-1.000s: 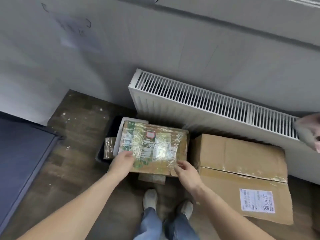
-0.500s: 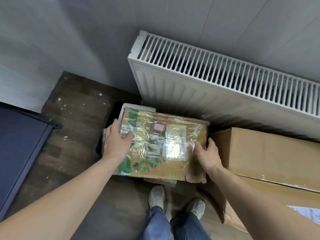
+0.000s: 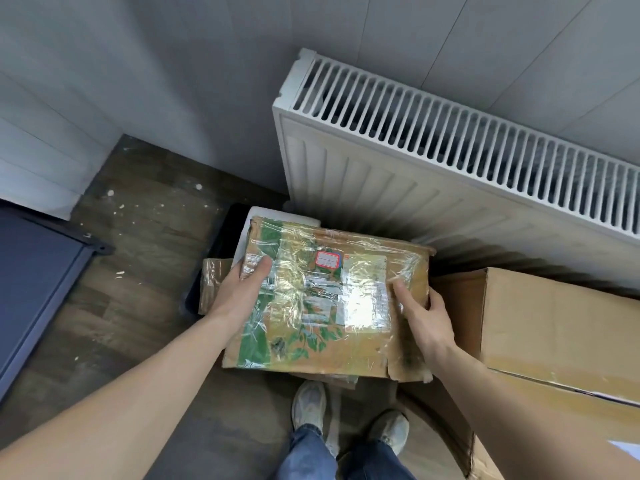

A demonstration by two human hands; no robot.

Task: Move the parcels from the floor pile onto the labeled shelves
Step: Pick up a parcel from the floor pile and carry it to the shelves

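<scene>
1. The flat brown cardboard parcel with a green leaf print and a wrap of clear tape (image 3: 325,299) was held at both sides, above the other parcels of the floor pile and just in front of the white ribbed radiator (image 3: 450,174).
2. The left hand (image 3: 239,292) was laid on the left part of the top, thumb on the tape; its fingers seemed to go over the left edge, but this could not be told for sure.
3. The right hand (image 3: 424,320) was curled around the right edge, with the thumb pressed on the top face.
4. The small red-framed white label (image 3: 327,260) was seen on the top; it is judged that it should be read before a shelf is chosen.
5. The tape looked glossy, so a slip was judged possible; the fingers would be better placed under the bottom.
6. The torn lower right corner (image 3: 408,368) should not be used as a grip point.
7. The large plain brown cardboard box (image 3: 554,327) was just beside the right hand, so a straight lift upward was advised.
8. No shelves were in view.
</scene>
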